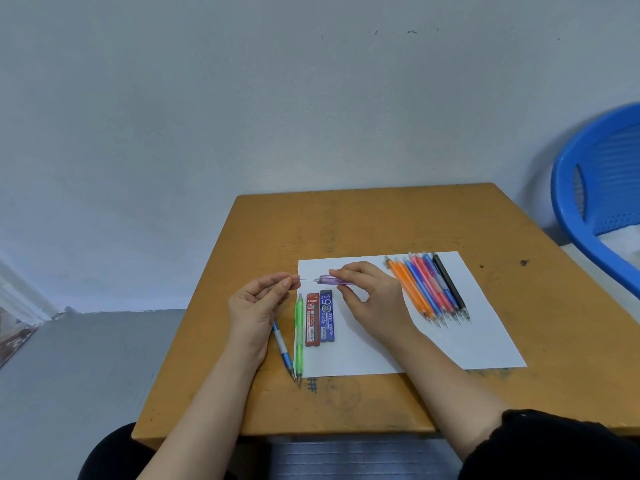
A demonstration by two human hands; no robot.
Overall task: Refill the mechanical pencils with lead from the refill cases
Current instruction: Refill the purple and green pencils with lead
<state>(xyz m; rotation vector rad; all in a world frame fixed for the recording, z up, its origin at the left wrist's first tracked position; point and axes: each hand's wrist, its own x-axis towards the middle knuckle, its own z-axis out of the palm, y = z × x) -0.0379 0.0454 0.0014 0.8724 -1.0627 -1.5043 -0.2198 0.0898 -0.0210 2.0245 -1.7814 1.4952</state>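
Observation:
My right hand (367, 296) holds a purple mechanical pencil (334, 280) level above the white paper (460, 337), its open end pointing left. My left hand (258, 303) pinches a thin lead (307, 280) whose right end meets the pencil's opening. Below the pencil lie a red refill case (312, 319) and a blue refill case (327, 316), side by side on the paper. A green pencil (298, 337) and a blue-and-white pencil (284, 351) lie at the paper's left edge. Several pencils (427, 287) in orange, blue, pink and black lie in a row at the paper's right.
The wooden desk (381, 220) stands against a pale wall. A blue plastic chair (599, 192) is at the right. The desk's near edge is just above my lap.

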